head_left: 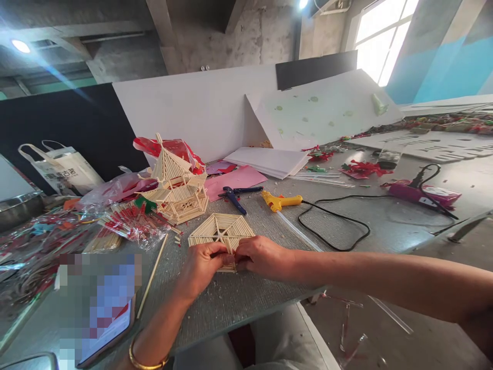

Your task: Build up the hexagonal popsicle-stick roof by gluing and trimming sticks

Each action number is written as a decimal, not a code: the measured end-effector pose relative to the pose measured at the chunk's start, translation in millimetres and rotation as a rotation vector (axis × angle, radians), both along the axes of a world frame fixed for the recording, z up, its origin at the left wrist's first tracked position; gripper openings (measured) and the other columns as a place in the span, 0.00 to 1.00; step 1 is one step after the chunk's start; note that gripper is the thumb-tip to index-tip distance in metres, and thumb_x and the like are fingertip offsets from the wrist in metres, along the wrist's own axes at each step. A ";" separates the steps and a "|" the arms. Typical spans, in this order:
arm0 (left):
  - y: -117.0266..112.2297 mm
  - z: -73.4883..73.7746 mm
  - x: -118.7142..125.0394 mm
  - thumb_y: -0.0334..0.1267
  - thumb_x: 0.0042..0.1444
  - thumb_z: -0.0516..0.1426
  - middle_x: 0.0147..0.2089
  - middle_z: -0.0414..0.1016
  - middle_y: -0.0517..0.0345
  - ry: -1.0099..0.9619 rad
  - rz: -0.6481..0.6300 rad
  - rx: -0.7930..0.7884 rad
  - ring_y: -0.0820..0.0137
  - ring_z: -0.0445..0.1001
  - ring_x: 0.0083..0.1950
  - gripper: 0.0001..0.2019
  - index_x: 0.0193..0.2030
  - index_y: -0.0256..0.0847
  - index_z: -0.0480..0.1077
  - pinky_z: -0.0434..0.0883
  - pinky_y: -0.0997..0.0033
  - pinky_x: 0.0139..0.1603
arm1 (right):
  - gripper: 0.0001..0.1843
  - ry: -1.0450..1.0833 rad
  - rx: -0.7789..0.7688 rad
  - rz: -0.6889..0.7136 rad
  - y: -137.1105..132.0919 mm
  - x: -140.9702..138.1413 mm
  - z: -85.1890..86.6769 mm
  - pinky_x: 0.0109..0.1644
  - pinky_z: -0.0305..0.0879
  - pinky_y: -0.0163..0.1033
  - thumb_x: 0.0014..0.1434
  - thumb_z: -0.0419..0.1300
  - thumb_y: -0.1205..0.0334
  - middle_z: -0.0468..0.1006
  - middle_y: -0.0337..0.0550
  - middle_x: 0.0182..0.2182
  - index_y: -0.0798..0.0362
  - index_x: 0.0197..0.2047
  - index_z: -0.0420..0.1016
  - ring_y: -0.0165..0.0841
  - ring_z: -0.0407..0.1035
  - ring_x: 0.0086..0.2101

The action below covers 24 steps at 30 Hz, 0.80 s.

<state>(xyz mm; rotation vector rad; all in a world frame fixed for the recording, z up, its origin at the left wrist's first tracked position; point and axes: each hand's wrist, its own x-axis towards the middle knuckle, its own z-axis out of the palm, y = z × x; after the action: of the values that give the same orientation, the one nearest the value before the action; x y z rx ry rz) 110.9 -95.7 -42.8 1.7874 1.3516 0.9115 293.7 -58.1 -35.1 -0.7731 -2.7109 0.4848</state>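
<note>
Hexagonal stick panel (202, 235), at the near side of the table (254, 303). Judge it light, stiff along its sticks, more rough than slippery, and fragile at its joints; you would best take it by the outer rim where spokes meet, not by mid-span sticks. At seven o'clock, your left hand (203, 268) has thumb and forefinger pinched on the near edge. At four o'clock, your right hand (265, 255) bends its fingers against that edge; whether they clamp anything cannot be told. Farther out: pointed-roof stick model (173, 167), eleven o'clock; blue pliers (234, 200), one; yellow glue gun (283, 202), two; loose stick (153, 276), eight.
</note>
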 end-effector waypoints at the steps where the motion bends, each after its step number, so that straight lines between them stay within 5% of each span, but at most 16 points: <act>1: -0.1 0.1 -0.1 0.42 0.49 0.57 0.29 0.76 0.60 -0.001 -0.007 -0.004 0.69 0.71 0.33 0.11 0.34 0.40 0.77 0.65 0.75 0.33 | 0.03 0.004 -0.003 0.003 -0.2 0.8 1.5 0.35 0.58 0.31 0.52 0.58 0.70 0.73 0.41 0.29 0.57 0.30 0.74 0.28 0.65 0.31; 14: 1.9 4.8 -1.1 0.42 0.46 0.59 0.27 0.75 0.61 0.003 0.012 -0.025 0.70 0.70 0.30 0.09 0.29 0.38 0.75 0.64 0.75 0.31 | 0.15 0.207 -0.071 0.063 5.8 2.4 51.9 0.32 0.58 0.30 0.49 0.62 0.68 0.70 0.41 0.30 0.59 0.43 0.73 0.24 0.62 0.28; 24: 3.6 2.6 -3.9 0.40 0.47 0.58 0.24 0.71 0.62 0.014 0.000 -0.002 0.73 0.68 0.29 0.08 0.26 0.37 0.74 0.62 0.76 0.29 | 0.14 0.196 -0.105 0.121 9.0 -7.5 56.5 0.33 0.60 0.30 0.51 0.61 0.68 0.71 0.41 0.32 0.60 0.43 0.75 0.23 0.63 0.29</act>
<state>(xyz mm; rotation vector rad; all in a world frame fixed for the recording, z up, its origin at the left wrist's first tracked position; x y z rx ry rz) 107.0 -92.1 -40.2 1.7958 1.3608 0.8986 286.2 -49.1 21.4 -0.5566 -2.5756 0.6976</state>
